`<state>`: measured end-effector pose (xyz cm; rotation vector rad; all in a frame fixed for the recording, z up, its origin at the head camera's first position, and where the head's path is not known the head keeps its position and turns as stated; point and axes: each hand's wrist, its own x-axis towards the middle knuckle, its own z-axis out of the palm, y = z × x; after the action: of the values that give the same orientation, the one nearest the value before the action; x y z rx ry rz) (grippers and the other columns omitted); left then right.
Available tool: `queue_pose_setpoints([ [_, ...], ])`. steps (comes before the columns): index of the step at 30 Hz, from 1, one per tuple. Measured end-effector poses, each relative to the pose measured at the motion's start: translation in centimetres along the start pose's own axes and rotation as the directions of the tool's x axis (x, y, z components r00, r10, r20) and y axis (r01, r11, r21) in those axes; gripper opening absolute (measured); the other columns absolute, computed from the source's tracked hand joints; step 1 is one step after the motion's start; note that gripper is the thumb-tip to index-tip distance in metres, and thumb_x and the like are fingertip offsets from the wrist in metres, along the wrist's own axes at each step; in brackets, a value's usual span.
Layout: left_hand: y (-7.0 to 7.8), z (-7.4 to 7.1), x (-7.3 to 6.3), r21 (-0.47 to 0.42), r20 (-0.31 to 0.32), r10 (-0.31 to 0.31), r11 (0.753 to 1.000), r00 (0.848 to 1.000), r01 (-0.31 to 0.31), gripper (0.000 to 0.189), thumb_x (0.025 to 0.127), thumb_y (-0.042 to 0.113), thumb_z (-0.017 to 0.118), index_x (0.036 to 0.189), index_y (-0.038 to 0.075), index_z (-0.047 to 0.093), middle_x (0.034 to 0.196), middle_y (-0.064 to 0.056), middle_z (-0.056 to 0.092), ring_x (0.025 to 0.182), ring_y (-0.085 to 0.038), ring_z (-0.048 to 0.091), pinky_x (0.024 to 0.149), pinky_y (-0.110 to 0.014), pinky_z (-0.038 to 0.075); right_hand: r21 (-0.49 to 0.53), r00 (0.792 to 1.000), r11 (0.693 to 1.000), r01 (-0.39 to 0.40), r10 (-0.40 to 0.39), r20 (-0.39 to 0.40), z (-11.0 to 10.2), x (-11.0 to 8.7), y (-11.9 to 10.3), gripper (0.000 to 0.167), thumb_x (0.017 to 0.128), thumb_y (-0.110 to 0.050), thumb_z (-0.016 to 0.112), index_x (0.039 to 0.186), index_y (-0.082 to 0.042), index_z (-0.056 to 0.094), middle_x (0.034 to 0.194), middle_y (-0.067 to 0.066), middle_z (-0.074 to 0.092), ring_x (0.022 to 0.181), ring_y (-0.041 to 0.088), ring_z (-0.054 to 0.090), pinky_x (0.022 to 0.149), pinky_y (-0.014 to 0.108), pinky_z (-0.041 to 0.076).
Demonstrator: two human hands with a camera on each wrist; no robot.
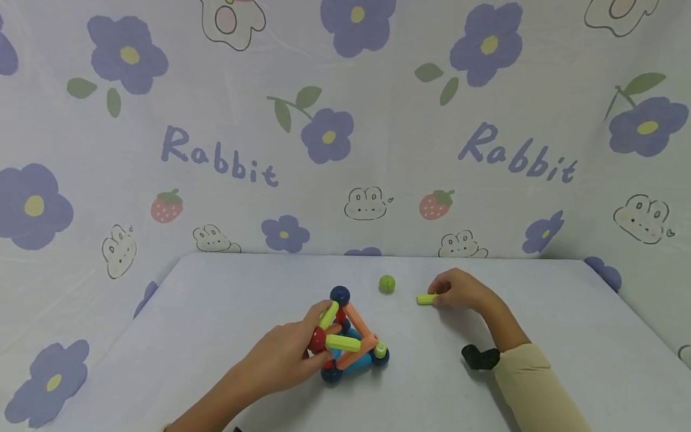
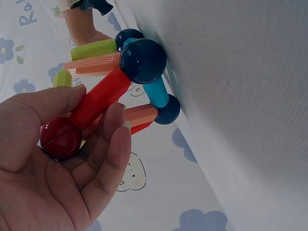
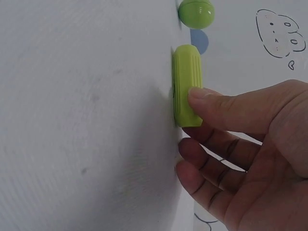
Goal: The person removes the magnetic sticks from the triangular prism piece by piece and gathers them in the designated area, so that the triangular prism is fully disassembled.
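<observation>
My left hand (image 1: 281,357) holds a frame of magnetic building rods and balls, with dark blue balls (image 1: 340,294), orange rods (image 1: 358,320), blue, red and yellow-green rods. In the left wrist view, thumb and fingers grip a red rod (image 2: 101,98) beside a red ball (image 2: 61,139). From that ball one yellow-green rod (image 1: 343,342) sticks out toward the right. Farther right, my right hand (image 1: 459,291) pinches a loose yellow-green rod (image 3: 186,86) by one end, low against the tabletop. The fingertips behind that rod are partly hidden.
A green ball (image 1: 387,284) lies on the white table (image 1: 216,312), between the frame and the loose rod. Behind the table's far edge hangs a printed cloth (image 1: 399,156) with flowers and rabbits. A black strap piece (image 1: 480,357) sits at my right wrist.
</observation>
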<state>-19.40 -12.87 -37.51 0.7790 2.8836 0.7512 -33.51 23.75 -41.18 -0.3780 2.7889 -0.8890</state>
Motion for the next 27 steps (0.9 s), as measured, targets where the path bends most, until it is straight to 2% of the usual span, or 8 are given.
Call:
queue_pose_setpoints([
  [8, 0.0, 0.0, -0.1, 0.001, -0.004, 0.003, 1.0, 1.0, -0.003, 0.078, 0.091, 0.027, 0.075, 0.152, 0.015, 0.029, 0.072, 0.009, 0.053, 0.061, -0.007, 0.051, 0.056, -0.023, 0.047, -0.028, 1.0, 0.999, 0.023, -0.023, 0.006, -0.2, -0.2, -0.8, 0.015, 0.085, 0.0, 0.073, 0.099, -0.002, 0.074, 0.091, 0.006, 0.064, 0.086, 0.023, 0.056, 0.077, 0.039, 0.051],
  [12, 0.1, 0.0, -0.1, -0.005, -0.005, 0.006, 1.0, 1.0, -0.006, 0.077, 0.091, 0.026, 0.075, 0.152, 0.016, 0.028, 0.072, 0.009, 0.053, 0.06, -0.007, 0.051, 0.055, -0.023, 0.047, -0.06, 0.993, 0.991, 0.118, -0.116, 0.026, -0.6, -0.8, -2.9, 0.014, 0.087, -0.003, 0.071, 0.101, -0.003, 0.072, 0.09, 0.003, 0.063, 0.085, 0.022, 0.056, 0.075, 0.038, 0.05],
  [14, 0.1, 0.0, -0.1, -0.003, -0.005, 0.006, 1.0, 1.0, -0.006, 0.077, 0.091, 0.025, 0.075, 0.152, 0.016, 0.028, 0.072, 0.009, 0.053, 0.06, -0.007, 0.051, 0.056, -0.023, 0.047, -0.068, 0.98, 0.98, 0.187, -0.181, 0.081, -0.8, -1.4, -4.5, 0.012, 0.089, -0.007, 0.072, 0.101, -0.005, 0.072, 0.088, 0.0, 0.063, 0.084, 0.02, 0.056, 0.074, 0.036, 0.05],
  [17, 0.1, 0.1, -0.1, 0.0, -0.003, 0.006, 1.0, 1.0, -0.006, 0.078, 0.091, 0.025, 0.075, 0.152, 0.016, 0.028, 0.073, 0.008, 0.053, 0.061, -0.008, 0.051, 0.056, -0.022, 0.048, -0.054, 0.927, 0.951, 0.303, -0.282, 0.248, -0.6, -2.7, -7.3, 0.015, 0.09, -0.015, 0.075, 0.103, -0.008, 0.071, 0.086, -0.003, 0.062, 0.081, 0.017, 0.056, 0.073, 0.033, 0.05],
  [20, 0.0, 0.1, -0.1, 0.0, -0.007, 0.01, 1.0, 1.0, -0.01, 0.078, 0.091, 0.025, 0.075, 0.152, 0.016, 0.027, 0.074, 0.009, 0.054, 0.062, -0.007, 0.052, 0.057, -0.022, 0.048, 0.009, 0.838, 0.927, 0.376, -0.344, 0.422, 0.2, -4.1, -9.9, 0.024, 0.088, -0.024, 0.078, 0.107, -0.014, 0.069, 0.084, -0.005, 0.063, 0.08, 0.014, 0.058, 0.072, 0.031, 0.052],
  [22, 0.0, 0.1, -0.1, -0.007, -0.01, 0.015, 1.0, 1.0, -0.015, 0.078, 0.091, 0.025, 0.075, 0.152, 0.017, 0.027, 0.074, 0.009, 0.054, 0.062, -0.007, 0.052, 0.057, -0.022, 0.048, 0.048, 0.791, 0.912, 0.408, -0.38, 0.48, 1.0, -4.8, -11.3, 0.026, 0.086, -0.028, 0.08, 0.107, -0.017, 0.068, 0.083, -0.007, 0.063, 0.079, 0.011, 0.058, 0.071, 0.029, 0.052],
  [25, 0.0, 0.1, -0.2, -0.01, -0.016, 0.024, 1.0, 1.0, -0.024, 0.077, 0.092, 0.025, 0.075, 0.152, 0.016, 0.028, 0.075, 0.009, 0.055, 0.062, -0.007, 0.052, 0.057, -0.023, 0.048, 0.062, 0.759, 0.878, 0.475, -0.444, 0.477, 2.0, -5.3, -12.5, 0.021, 0.087, -0.028, 0.08, 0.102, -0.019, 0.069, 0.079, -0.009, 0.061, 0.074, 0.007, 0.056, 0.067, 0.026, 0.051],
  [27, 0.0, 0.1, -0.1, -0.016, -0.011, 0.023, 1.0, 1.0, -0.024, 0.077, 0.092, 0.025, 0.075, 0.152, 0.016, 0.027, 0.075, 0.009, 0.055, 0.062, -0.007, 0.052, 0.057, -0.023, 0.048, 0.038, 0.764, 0.867, 0.497, -0.458, 0.454, 2.3, -5.4, -12.8, 0.015, 0.088, -0.023, 0.078, 0.099, -0.018, 0.07, 0.076, -0.01, 0.059, 0.071, 0.006, 0.053, 0.064, 0.024, 0.049],
])
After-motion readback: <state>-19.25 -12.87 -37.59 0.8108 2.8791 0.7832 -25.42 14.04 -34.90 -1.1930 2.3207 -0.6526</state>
